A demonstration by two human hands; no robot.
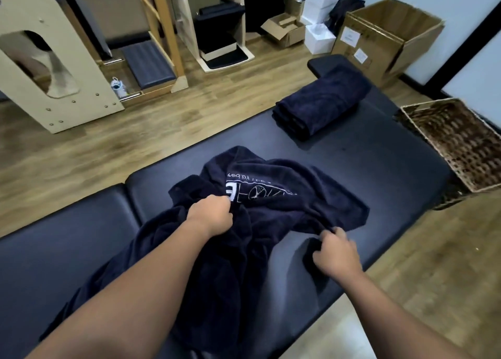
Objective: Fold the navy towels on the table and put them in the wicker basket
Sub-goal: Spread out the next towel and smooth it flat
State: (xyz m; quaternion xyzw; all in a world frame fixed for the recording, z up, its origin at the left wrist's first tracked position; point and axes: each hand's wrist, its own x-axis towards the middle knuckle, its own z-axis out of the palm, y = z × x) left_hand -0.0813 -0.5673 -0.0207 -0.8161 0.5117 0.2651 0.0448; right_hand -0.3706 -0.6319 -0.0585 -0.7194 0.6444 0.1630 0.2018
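A crumpled navy towel [273, 209] with white stitched lettering lies bunched on the black padded table [379, 152], spilling toward me over the near edge. My left hand [210, 213] grips a fold of it near the lettering. My right hand [336, 253] pinches its lower right edge. Farther along the table a folded navy towel [322, 102] lies flat. The wicker basket [461, 144] stands on the floor against the table's right side, with nothing visible inside it.
A large open cardboard box [390, 35] stands beyond the table's far end, with white boxes [320, 8] and a smaller open carton [284, 30] behind. Wooden exercise equipment [54, 68] fills the left background. Wood floor lies on both sides of the table.
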